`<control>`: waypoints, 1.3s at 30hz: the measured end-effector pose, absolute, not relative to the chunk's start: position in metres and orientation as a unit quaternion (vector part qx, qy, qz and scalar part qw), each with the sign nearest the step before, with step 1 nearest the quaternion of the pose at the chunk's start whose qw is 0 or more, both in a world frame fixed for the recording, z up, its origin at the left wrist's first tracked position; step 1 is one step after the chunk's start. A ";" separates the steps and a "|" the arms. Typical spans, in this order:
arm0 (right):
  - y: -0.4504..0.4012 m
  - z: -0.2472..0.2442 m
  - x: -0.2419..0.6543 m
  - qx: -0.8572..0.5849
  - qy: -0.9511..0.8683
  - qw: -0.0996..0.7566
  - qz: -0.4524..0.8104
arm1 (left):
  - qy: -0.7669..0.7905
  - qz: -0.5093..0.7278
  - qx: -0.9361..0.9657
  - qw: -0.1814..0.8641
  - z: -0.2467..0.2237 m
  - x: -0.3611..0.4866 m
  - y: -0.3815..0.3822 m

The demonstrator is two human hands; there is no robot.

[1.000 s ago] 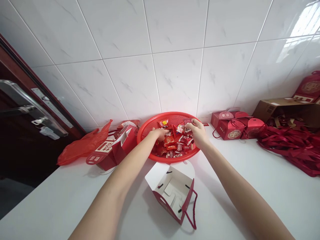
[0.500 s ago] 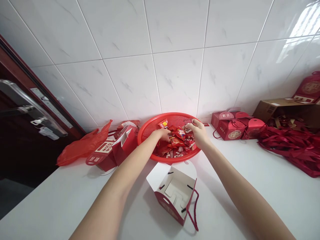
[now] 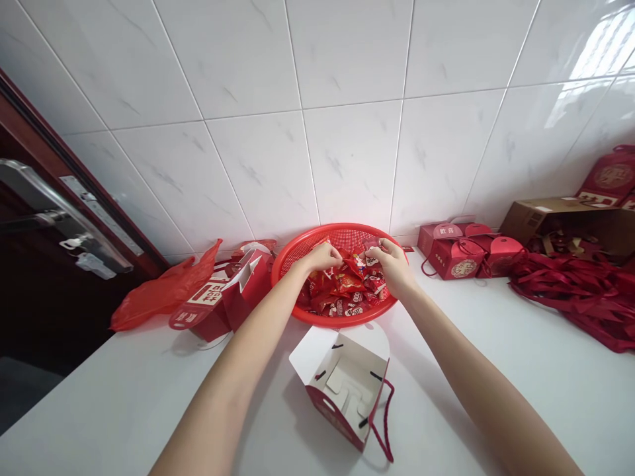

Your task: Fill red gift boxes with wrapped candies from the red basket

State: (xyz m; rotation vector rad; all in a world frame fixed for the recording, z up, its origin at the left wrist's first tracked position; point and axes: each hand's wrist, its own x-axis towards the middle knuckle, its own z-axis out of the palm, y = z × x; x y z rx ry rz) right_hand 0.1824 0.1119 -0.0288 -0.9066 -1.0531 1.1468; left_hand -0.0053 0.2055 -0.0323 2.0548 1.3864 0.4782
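A red plastic basket (image 3: pixel 286 261) stands against the wall with several red-wrapped candies (image 3: pixel 350 284) in it. Over its left half is my left hand (image 3: pixel 322 258), its fingers pinched together; whatever they may hold is hidden. At the right side of the basket, my right hand (image 3: pixel 394 268) has its fingers closed on a small red candy packet (image 3: pixel 372 244). In front of the basket, nearest me, sits a red gift box (image 3: pixel 337 413) with its flaps open, white inside, and a dark red cord handle (image 3: pixel 385 423) hanging at its right.
At left, an opened red box (image 3: pixel 243 291) lies by a red plastic bag (image 3: pixel 166 291), near the door handle (image 3: pixel 44 215). To the right stand closed red gift boxes (image 3: pixel 459 258), a heap of dark red ribbons (image 3: pixel 575 291) and a cardboard carton (image 3: pixel 533 208).
My left hand has risen out of the candies, moving slightly up. My right hand remains over the basket's right side, with its fingers shifted a little.
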 end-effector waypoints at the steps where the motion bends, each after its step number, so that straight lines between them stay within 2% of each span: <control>1: 0.112 -0.029 0.182 -0.393 -0.456 0.623 0.499 | 0.513 0.210 0.774 0.305 -0.031 -0.005 0.205; 5: 0.114 -0.029 0.181 -0.388 -0.450 0.626 0.505 | 0.468 0.309 0.764 0.320 -0.022 -0.003 0.201; 10: 0.117 -0.031 0.181 -0.393 -0.427 0.631 0.514 | 0.379 0.409 0.711 0.428 -0.016 0.002 0.190; 21: 0.119 -0.034 0.182 -0.354 -0.455 0.633 0.517 | 0.314 0.419 0.670 0.526 -0.014 0.012 0.180; 26: 0.122 -0.037 0.183 -0.349 -0.437 0.647 0.519 | 0.347 0.385 0.632 0.576 -0.015 0.014 0.184; 30: 0.127 -0.039 0.185 -0.340 -0.371 0.691 0.519 | 0.421 0.357 0.677 0.487 -0.027 0.018 0.189; 34: 0.128 -0.038 0.185 -0.327 -0.347 0.709 0.519 | 0.409 0.159 0.819 0.369 -0.034 0.025 0.184; 36: 0.127 -0.037 0.185 -0.324 -0.345 0.710 0.521 | 0.438 0.051 0.855 0.273 -0.031 0.029 0.180; 39: 0.126 -0.035 0.185 -0.329 -0.330 0.712 0.525 | 0.511 -0.029 0.846 0.149 -0.025 0.033 0.178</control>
